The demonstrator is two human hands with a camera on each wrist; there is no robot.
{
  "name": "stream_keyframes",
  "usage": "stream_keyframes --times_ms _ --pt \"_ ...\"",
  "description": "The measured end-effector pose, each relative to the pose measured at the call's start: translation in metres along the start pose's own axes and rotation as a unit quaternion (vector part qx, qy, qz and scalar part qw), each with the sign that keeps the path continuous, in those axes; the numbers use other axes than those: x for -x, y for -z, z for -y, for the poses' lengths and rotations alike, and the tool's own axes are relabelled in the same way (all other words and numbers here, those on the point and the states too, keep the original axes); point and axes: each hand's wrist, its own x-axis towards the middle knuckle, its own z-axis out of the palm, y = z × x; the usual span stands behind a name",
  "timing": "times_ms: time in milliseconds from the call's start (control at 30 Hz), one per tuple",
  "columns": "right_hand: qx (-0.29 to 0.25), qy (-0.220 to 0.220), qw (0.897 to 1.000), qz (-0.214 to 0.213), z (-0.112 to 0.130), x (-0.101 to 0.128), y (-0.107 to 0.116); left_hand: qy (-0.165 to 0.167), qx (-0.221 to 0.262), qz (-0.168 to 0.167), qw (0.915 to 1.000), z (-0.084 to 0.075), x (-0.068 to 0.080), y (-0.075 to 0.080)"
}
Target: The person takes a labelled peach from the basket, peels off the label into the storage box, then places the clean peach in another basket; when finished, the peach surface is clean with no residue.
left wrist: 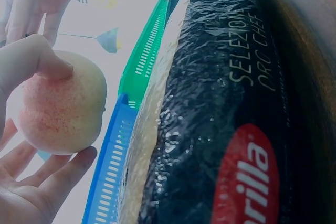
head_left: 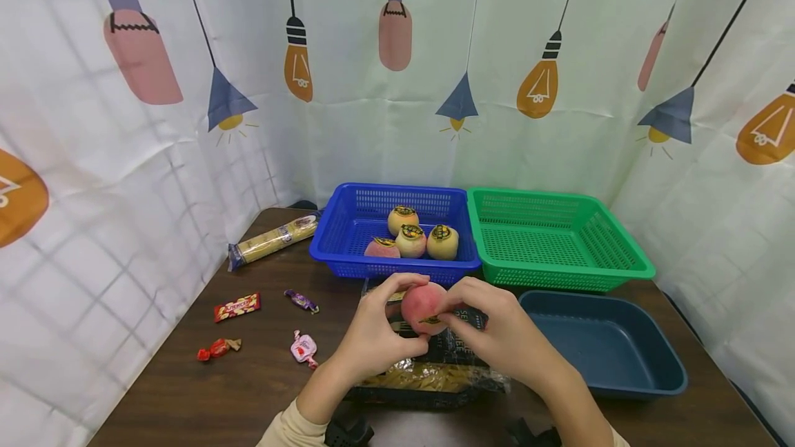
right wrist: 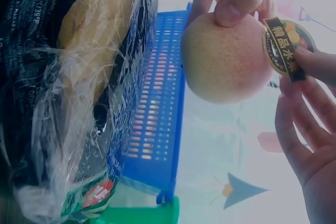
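Note:
A pink and cream peach (head_left: 421,301) is up in front of the body, above a dark Barilla pasta pack (left wrist: 210,87). My left hand (head_left: 380,328) grips it between thumb and fingers. At the peach's side, the thumb and finger of my right hand (head_left: 497,323) pinch a black and gold sticker (right wrist: 283,45). In the right wrist view the sticker stands out from the skin, with its edge right at the peach. Behind the hands, several peaches (head_left: 411,241) with similar stickers lie in a blue basket (head_left: 397,269).
A green basket (head_left: 571,278) adjoins the blue one on the right, with a dark blue bin (head_left: 667,371) in front of it. On the left lie a spaghetti pack (head_left: 273,241), a red bar (head_left: 237,307) and wrapped candies (head_left: 303,348). A patterned curtain (head_left: 385,136) surrounds the table.

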Motion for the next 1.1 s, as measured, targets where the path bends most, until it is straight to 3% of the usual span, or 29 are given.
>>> stream_keyframes --times_ms 300,633,867,1100 --pt "-0.003 0.012 1.0 -0.027 0.003 0.011 0.013 0.0 -0.002 -0.01 0.9999 0.0 0.0 -0.001" --pt "0.057 -0.037 0.998 -0.018 -0.005 0.03 0.054 0.004 -0.005 -0.02 0.9998 0.0 0.0 -0.001" --pt "0.07 -0.092 0.993 0.04 -0.018 0.034 0.092 -0.005 -0.013 -0.024 0.9996 0.0 -0.001 -0.002" --pt "0.06 -0.16 0.978 0.122 -0.037 0.034 0.119 -0.003 -0.008 -0.024 0.9997 0.002 0.001 -0.002"
